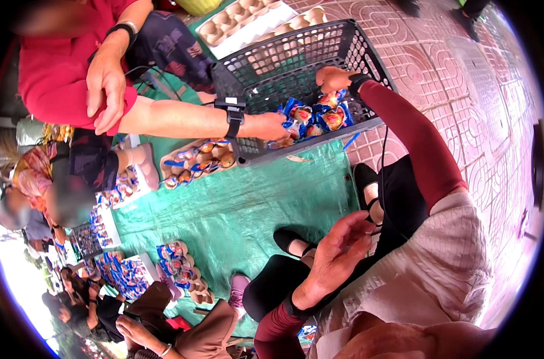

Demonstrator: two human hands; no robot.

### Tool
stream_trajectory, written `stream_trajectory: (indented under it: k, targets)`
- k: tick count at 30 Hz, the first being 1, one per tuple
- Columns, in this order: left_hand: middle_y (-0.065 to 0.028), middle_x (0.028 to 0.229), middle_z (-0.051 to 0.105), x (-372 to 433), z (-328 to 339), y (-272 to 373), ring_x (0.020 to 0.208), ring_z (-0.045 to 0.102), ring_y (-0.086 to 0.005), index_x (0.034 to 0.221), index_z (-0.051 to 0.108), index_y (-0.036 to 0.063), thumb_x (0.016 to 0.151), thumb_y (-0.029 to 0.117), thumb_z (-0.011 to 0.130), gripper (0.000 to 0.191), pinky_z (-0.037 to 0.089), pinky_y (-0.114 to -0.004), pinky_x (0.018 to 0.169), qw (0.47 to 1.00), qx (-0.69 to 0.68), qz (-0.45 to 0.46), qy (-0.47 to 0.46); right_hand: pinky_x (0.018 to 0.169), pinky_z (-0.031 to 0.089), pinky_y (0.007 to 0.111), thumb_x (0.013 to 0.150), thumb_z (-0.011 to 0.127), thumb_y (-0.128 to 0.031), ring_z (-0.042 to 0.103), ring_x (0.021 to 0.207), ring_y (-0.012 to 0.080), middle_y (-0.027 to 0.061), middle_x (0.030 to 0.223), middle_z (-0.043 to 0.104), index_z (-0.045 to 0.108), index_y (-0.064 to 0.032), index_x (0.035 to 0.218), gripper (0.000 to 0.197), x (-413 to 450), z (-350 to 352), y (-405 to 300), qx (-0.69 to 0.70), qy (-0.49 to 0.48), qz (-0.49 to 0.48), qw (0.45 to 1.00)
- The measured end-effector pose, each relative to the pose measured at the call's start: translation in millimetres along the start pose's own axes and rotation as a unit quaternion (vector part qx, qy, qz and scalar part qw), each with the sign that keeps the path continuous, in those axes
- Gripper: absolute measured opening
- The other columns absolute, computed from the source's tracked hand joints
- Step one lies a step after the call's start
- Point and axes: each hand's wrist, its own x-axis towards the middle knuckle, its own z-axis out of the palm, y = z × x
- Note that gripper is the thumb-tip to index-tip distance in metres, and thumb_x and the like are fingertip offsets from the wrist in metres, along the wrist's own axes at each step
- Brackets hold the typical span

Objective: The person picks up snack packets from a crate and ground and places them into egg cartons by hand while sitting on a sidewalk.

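My right hand (334,80) is inside a black plastic crate (294,140), close above a blue-and-clear wrapped round item (329,98); its fingers are curled, and whether they grip anything is hidden. More such wrapped items (334,119) lie together at the crate's near side. A co-worker's hand (268,127) reaches among them from the left. My left hand (337,256) is raised over my lap, palm showing and fingers apart, with nothing in it. Left of the crate, a moulded pulp tray (199,157) carries wrapped items in its cups.
A green tarp (187,211) covers the ground, beside patterned red paving (433,67). Pulp trays (236,18) lie behind the crate. Another part-filled tray (201,287) and a pile of wrapped items (124,273) are at lower left. Several people sit or crouch along the left.
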Motion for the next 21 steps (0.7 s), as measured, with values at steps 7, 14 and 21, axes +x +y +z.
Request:
stream_trajectory:
  k: [7,14,21]
  targets:
    - [-0.0086,0.106,0.056,-2,-8,7,0.098,0.051,-0.0118,0.124,0.042,0.0016,0.086,0.0,0.052,0.039,0.041,-0.026,0.087,0.999,-0.014,-0.039,0.018,0.067,0.049,0.039,0.062,0.072,-0.027,0.063,0.081,0.0303,0.0197,0.084,0.063,0.064,0.0019,0.087,0.039,-3,-12,-25,-0.203,-0.111,0.073,0.97]
    - [-0.0084,0.106,0.056,9,-10,7,0.098,0.052,-0.0129,0.124,0.043,0.0002,0.086,-0.001,0.053,0.039,0.041,-0.026,0.087,0.997,-0.042,-0.069,0.011,0.074,0.049,0.037,0.058,0.076,-0.02,0.062,0.09,0.027,0.0168,0.095,0.064,0.064,0.0018,0.096,0.046,9,11,31,-0.156,-0.064,0.195,0.966]
    - [-0.0084,0.106,0.056,18,-17,-1,0.099,0.052,-0.0131,0.124,0.043,0.0005,0.086,-0.002,0.053,0.039,0.041,-0.026,0.087,0.995,-0.068,-0.064,0.029,0.038,0.039,0.026,0.064,0.073,-0.025,0.056,0.054,0.0162,0.0115,0.071,0.061,0.058,-0.0009,0.077,0.031,16,22,13,0.103,-0.148,0.2,0.963]
